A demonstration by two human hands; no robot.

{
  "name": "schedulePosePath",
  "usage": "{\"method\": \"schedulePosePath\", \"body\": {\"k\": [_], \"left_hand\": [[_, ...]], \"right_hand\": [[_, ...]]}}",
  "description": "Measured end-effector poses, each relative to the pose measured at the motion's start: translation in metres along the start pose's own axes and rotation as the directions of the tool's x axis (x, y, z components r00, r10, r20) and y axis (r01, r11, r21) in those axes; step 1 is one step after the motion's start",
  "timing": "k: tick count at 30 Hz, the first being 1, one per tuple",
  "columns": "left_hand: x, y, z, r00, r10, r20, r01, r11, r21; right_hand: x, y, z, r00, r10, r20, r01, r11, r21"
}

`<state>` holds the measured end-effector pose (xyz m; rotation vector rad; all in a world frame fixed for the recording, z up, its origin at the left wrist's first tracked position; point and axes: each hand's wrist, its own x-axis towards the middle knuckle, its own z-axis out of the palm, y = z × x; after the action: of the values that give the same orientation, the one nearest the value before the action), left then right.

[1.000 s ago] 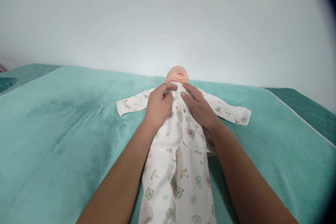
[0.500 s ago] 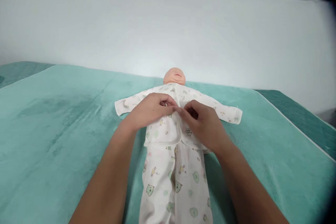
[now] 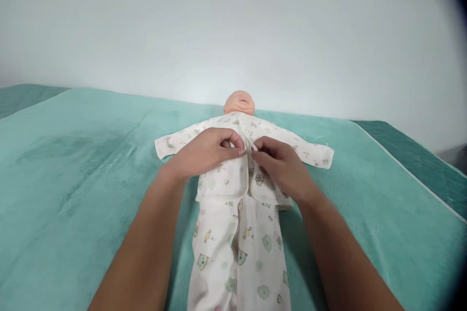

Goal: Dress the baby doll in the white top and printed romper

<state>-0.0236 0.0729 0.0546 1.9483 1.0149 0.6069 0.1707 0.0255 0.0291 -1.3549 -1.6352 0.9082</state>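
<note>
A baby doll (image 3: 239, 102) lies on its back with its head at the far end. It wears a white printed jacket (image 3: 222, 182) with both sleeves spread out, and matching printed trousers (image 3: 251, 252). At the chest, my left hand (image 3: 215, 150) pinches the left front edge of the jacket between thumb and forefinger. Opposite it, my right hand (image 3: 279, 163) pinches the right front edge. A narrow gap shows between the two edges, which part further towards the hem. Any fastener under my fingertips is too small to make out.
A teal plush cover (image 3: 91, 170) with white seams lies under the doll. Behind the doll's head rises a white wall (image 3: 233, 34) with a dark band along its top. Darker green padding (image 3: 412, 155) borders the cover at the right.
My fingertips, which met at the jacket's front, have drawn slightly apart, each with its edge. The gap between the front edges has opened. The whole view has shifted a little.
</note>
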Motion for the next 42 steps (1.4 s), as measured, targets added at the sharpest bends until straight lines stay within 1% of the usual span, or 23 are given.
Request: {"method": "schedulePosePath", "body": {"k": [2, 3, 5, 10, 15, 19, 22, 25, 30, 36, 42], "left_hand": [[0.000, 0.001, 0.000, 1.000, -0.001, 0.025, 0.003, 0.997, -0.081], [0.000, 0.001, 0.000, 0.999, 0.002, 0.038, 0.002, 0.993, -0.122], [0.000, 0.000, 0.000, 0.999, 0.006, 0.053, 0.004, 0.983, -0.184], [0.002, -0.001, 0.001, 0.999, -0.029, 0.037, 0.036, 0.976, -0.214], [0.003, -0.003, 0.003, 0.999, -0.029, 0.032, 0.035, 0.972, -0.232], [0.004, -0.006, 0.004, 0.999, -0.022, 0.039, 0.032, 0.965, -0.260], [0.005, -0.007, 0.004, 0.999, -0.014, 0.046, 0.026, 0.960, -0.280], [0.005, -0.006, 0.004, 0.997, 0.003, 0.071, 0.018, 0.955, -0.295], [0.004, -0.004, 0.006, 0.995, 0.010, 0.100, 0.022, 0.947, -0.319], [0.002, -0.002, 0.009, 0.998, -0.014, 0.059, 0.029, 0.967, -0.255], [0.002, -0.001, 0.011, 0.999, -0.019, 0.026, 0.024, 0.976, -0.217]], "right_hand": [[0.002, 0.004, -0.004, 0.999, 0.045, 0.014, -0.047, 0.972, 0.229], [0.002, 0.005, -0.006, 0.998, 0.055, 0.022, -0.059, 0.952, 0.300], [0.003, 0.006, -0.006, 0.998, 0.057, 0.040, -0.067, 0.932, 0.356], [0.002, 0.005, -0.002, 0.996, 0.033, 0.085, -0.053, 0.970, 0.237], [0.004, 0.007, -0.004, 0.992, -0.004, 0.123, -0.020, 0.981, 0.195], [0.006, 0.011, -0.007, 0.990, -0.042, 0.132, 0.013, 0.977, 0.214], [0.007, 0.014, -0.009, 0.987, -0.040, 0.156, -0.002, 0.965, 0.262], [0.007, 0.016, -0.009, 0.985, -0.028, 0.172, -0.015, 0.970, 0.243], [0.005, 0.014, -0.009, 0.989, -0.016, 0.149, -0.006, 0.989, 0.149], [0.005, 0.013, -0.007, 0.992, -0.050, 0.118, 0.035, 0.992, 0.124], [0.006, 0.015, -0.007, 0.992, -0.037, 0.118, 0.023, 0.993, 0.115]]}}
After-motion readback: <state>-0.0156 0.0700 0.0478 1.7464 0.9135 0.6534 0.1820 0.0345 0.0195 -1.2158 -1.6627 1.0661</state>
